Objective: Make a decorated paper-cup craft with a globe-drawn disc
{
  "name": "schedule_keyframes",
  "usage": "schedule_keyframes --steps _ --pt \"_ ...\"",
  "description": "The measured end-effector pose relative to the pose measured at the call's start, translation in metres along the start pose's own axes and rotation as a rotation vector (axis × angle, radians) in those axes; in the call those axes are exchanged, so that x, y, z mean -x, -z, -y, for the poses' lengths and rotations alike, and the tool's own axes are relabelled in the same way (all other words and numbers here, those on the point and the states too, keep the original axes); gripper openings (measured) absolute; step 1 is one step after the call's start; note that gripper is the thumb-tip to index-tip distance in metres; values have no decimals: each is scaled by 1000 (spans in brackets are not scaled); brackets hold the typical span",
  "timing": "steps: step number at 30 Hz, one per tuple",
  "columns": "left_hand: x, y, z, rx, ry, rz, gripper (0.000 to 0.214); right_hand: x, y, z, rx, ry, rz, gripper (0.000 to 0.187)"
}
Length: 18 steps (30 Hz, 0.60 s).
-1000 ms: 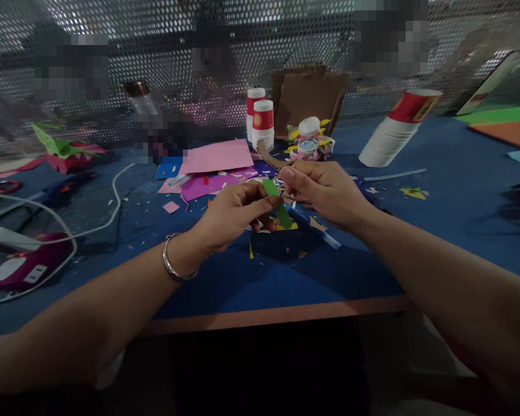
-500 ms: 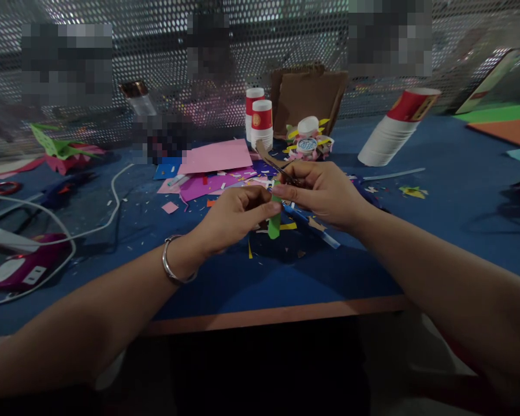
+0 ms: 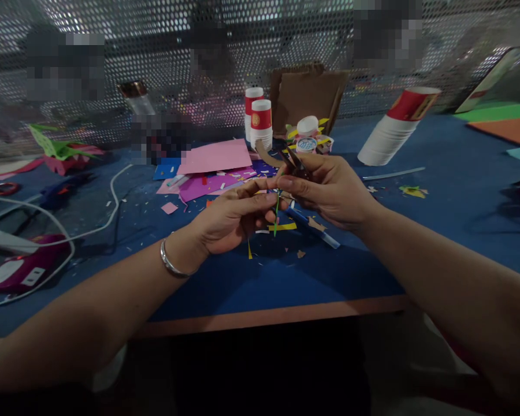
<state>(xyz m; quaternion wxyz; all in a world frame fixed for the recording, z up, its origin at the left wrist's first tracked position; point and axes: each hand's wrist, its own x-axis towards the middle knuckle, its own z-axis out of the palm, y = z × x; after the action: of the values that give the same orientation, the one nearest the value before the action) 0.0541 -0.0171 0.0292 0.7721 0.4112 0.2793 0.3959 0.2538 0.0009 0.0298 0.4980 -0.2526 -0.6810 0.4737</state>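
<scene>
The green strip [image 3: 277,216] is located between the two hands, raised above the worktop [image 3: 225,292], with its narrow edge presented to the viewer and its lower end hanging free. The fingers of the left hand [image 3: 231,216] are closed in a pinch on the strip, thumb on the near side. The fingers of the right hand [image 3: 329,188] are closed around a dark tool [image 3: 295,163], apparently scissors, whose two prongs point up and away from the person, slightly parted. Whether the right thumb also touches the upper end of the strip cannot be determined. Handling: the strip appears to be paper or thin card and should be treated as very light, flexible and easily creased or torn; slip under a dry fingertip grip is judged unlikely. Take hold of the flat faces near one end, between thumb and forefinger, using minimum pressure; avoid gripping by the thin edges, which may buckle. The dark tool is judged stiff and heavier than the strip; hold it at the handle end, clear of the prongs. A yellow strip [image 3: 282,227] and a blue stick [image 3: 314,226] lie on the worktop beneath and beside the hands.
</scene>
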Motion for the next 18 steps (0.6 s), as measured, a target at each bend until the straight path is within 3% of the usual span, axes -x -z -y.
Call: schedule_keyframes --steps 8,12,18 --pt "-3 5 4 -118 -156 -183 17 1 0 -5 16 -17 -66 49" --pt "-1 2 7 -208 -242 -253 31 2 2 -6 169 -1 -24 52" --pt "0 -1 10 -321 -267 -246 44 4 2 -6 288 25 44 58"
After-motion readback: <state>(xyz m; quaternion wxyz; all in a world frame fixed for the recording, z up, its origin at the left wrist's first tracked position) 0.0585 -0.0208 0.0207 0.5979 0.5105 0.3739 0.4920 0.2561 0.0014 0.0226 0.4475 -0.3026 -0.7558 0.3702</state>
